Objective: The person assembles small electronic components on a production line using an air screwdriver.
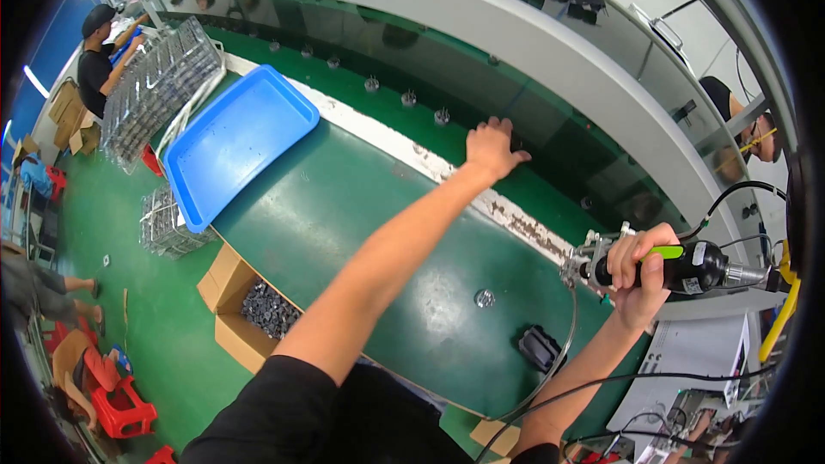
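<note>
My left hand (492, 149) reaches over the green conveyor belt (537, 193), its back up and the thumb held apart from the fingers. I see nothing in it. To its left, several small round metal-and-dark parts (442, 116) stand in a row along the belt. My right hand (638, 271) is wrapped round a black power screwdriver (705, 266) with a green lever, lying sideways, its metal head (584, 259) to the left. A small round clear-looking part (485, 298) rests on the green tabletop (404, 249), with a black moulded piece (539, 347) nearer my right forearm.
A blue tray (245, 142) sits at the table's left end. Beside the table stands a cardboard box (230, 292) of small dark parts. Wire-like stacked trays (163, 86) stand at the far left. A grey frame (481, 4) spans the belt. Cables (619, 380) cross my right arm; other people work nearby.
</note>
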### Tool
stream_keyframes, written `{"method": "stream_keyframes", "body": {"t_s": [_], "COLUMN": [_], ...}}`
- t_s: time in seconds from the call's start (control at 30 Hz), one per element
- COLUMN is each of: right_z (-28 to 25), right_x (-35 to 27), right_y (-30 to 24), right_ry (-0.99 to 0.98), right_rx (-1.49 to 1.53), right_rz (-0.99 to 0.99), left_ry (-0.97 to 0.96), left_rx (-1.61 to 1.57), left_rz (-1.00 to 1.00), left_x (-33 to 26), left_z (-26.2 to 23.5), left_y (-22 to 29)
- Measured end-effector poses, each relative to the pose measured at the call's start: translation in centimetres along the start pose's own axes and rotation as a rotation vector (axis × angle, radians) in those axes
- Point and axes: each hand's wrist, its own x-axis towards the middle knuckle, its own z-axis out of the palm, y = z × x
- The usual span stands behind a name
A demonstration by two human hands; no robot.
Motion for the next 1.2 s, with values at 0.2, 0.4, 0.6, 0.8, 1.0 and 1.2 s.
{"method": "stream_keyframes", "body": {"t_s": [0.2,0.4,0.6,0.8,1.0,1.2], "right_z": [-0.8,-0.7,0.0,0.7,2.8,3.2], "right_x": [0.3,0.3,0.0,0.4,0.8,0.6], "right_y": [0.2,0.5,-0.1,0.5,-0.1,2.1], "right_ry": [0.012,-0.001,0.047,0.003,0.052,-0.081], "right_rx": [0.055,-0.004,-0.039,0.120,0.072,-0.033], "right_rz": [-0.007,0.018,0.032,-0.024,-0.029,0.039], "left_ry": [0.103,-0.038,-0.333,-0.560,-0.692,-0.708], "left_rx": [0.015,-0.350,-0.558,-0.534,-0.573,-0.566], "left_rz": [0.052,0.457,0.611,0.799,0.834,0.809], "left_x": [1.0,-4.2,-10.5,-11.0,-10.7,-10.5], "left_z": [4.3,0.5,-1.5,-2.9,-4.1,-3.2], "left_y": [0.2,2.2,2.2,-0.9,-0.8,0.0]}}
